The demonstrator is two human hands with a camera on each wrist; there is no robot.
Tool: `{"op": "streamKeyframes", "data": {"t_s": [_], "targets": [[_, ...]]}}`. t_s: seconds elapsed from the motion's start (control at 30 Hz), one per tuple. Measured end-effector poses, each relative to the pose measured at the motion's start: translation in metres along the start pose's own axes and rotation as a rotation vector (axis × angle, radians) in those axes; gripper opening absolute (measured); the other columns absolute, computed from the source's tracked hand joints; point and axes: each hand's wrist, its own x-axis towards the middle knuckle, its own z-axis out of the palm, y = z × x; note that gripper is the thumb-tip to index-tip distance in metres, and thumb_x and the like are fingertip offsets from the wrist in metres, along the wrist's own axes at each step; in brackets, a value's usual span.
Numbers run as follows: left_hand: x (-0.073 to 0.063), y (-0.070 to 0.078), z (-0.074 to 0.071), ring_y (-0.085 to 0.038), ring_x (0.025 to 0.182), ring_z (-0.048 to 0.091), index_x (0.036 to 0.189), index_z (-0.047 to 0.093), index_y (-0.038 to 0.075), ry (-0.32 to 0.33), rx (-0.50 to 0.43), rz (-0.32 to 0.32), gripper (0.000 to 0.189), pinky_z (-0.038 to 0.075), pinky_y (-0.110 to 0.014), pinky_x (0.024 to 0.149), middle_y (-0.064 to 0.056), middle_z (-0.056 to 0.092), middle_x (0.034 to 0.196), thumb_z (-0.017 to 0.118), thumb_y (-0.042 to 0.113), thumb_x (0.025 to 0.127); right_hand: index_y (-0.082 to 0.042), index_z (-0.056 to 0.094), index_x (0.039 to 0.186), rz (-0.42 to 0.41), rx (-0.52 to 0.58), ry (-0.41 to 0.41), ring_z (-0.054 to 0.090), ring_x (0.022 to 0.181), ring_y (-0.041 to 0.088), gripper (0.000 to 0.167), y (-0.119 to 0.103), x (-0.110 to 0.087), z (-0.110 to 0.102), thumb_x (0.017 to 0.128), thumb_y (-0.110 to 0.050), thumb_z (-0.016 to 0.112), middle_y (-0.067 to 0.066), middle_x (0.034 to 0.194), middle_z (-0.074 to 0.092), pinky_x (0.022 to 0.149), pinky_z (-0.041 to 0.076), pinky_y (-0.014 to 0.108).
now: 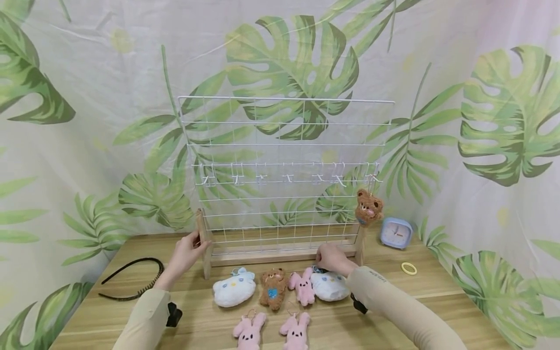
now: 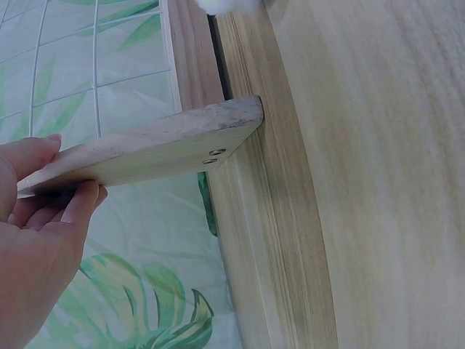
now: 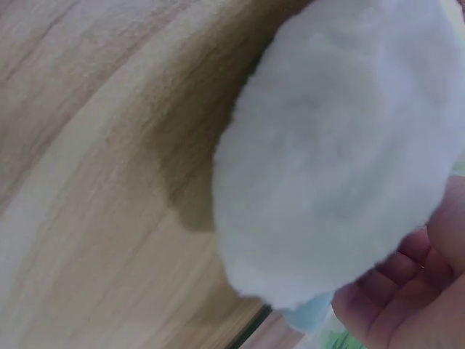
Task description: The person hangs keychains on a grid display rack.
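My left hand (image 1: 189,249) grips the left wooden upright (image 2: 174,142) of a white wire grid rack (image 1: 284,214), thumb on one face and fingers on the other. With curled fingers my right hand (image 1: 333,257) holds the top of a white plush keychain (image 3: 334,160) with a blue bow, close over the table; the fingertips are partly hidden behind it. Beside that plush lie a pink bunny plush (image 1: 303,287), a brown bear plush (image 1: 273,288) and another white plush (image 1: 235,290). A second brown bear plush (image 1: 369,208) hangs from the rack's rightmost hook.
Several white hooks (image 1: 287,179) line the grid. Nearer the front edge lie two more pink bunny plushes (image 1: 249,333). A black headband (image 1: 131,279) rests at the left; a blue clock (image 1: 395,233) and a yellow ring (image 1: 409,268) are at the right. A leaf-print cloth (image 1: 288,63) hangs behind.
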Motion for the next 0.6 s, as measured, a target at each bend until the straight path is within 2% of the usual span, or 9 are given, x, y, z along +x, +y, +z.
{"op": "streamKeyframes", "data": {"t_s": [0.1, 0.2, 0.37, 0.47, 0.6], "targets": [[0.0002, 0.0002, -0.0002, -0.01, 0.068, 0.048, 0.088, 0.051, 0.002, -0.005, 0.002, 0.0, 0.021, 0.041, -0.023, 0.057, -0.008, 0.058, 0.077, 0.062, 0.016, 0.098, -0.016, 0.042, 0.048, -0.02, 0.006, 0.002, 0.02, 0.046, 0.009, 0.05, -0.0025, 0.0008, 0.0, 0.081, -0.006, 0.077, -0.009, 0.046, 0.025, 0.047, 0.02, 0.023], [0.0004, 0.0001, 0.0004, -0.01, 0.071, 0.052, 0.09, 0.054, 0.001, -0.002, 0.006, 0.003, 0.019, 0.043, -0.021, 0.058, -0.011, 0.062, 0.081, 0.063, 0.016, 0.098, -0.013, 0.05, 0.051, -0.015, 0.006, 0.007, 0.027, 0.045, 0.009, 0.042, -0.0049, 0.0007, 0.0009, 0.081, -0.008, 0.079, -0.008, 0.046, 0.033, 0.047, 0.025, 0.022], [0.0006, -0.0004, 0.0008, -0.011, 0.075, 0.057, 0.091, 0.055, 0.001, 0.001, 0.005, 0.003, 0.018, 0.047, -0.021, 0.061, -0.014, 0.066, 0.086, 0.063, 0.015, 0.097, -0.01, 0.054, 0.053, -0.027, -0.002, -0.003, 0.034, 0.047, 0.009, 0.035, -0.0087, -0.0001, 0.0008, 0.078, -0.004, 0.078, -0.006, 0.049, 0.039, 0.047, 0.028, 0.022], [0.0007, -0.0006, 0.0006, -0.012, 0.072, 0.053, 0.089, 0.052, 0.001, -0.003, -0.001, 0.0, 0.02, 0.045, -0.022, 0.059, -0.012, 0.062, 0.082, 0.063, 0.016, 0.098, -0.011, 0.052, 0.056, -0.003, -0.038, -0.017, 0.035, 0.05, 0.01, 0.034, -0.0097, -0.0007, 0.0006, 0.078, -0.001, 0.075, -0.005, 0.053, 0.04, 0.049, 0.029, 0.023], [0.0006, -0.001, 0.0006, -0.012, 0.075, 0.056, 0.091, 0.054, 0.001, 0.003, 0.004, 0.004, 0.019, 0.046, -0.021, 0.06, -0.012, 0.065, 0.085, 0.063, 0.016, 0.098, -0.014, 0.045, 0.056, 0.049, -0.076, -0.034, 0.031, 0.052, 0.012, 0.038, -0.0096, -0.0022, -0.0011, 0.08, 0.003, 0.07, -0.004, 0.055, 0.036, 0.05, 0.027, 0.025]]}}
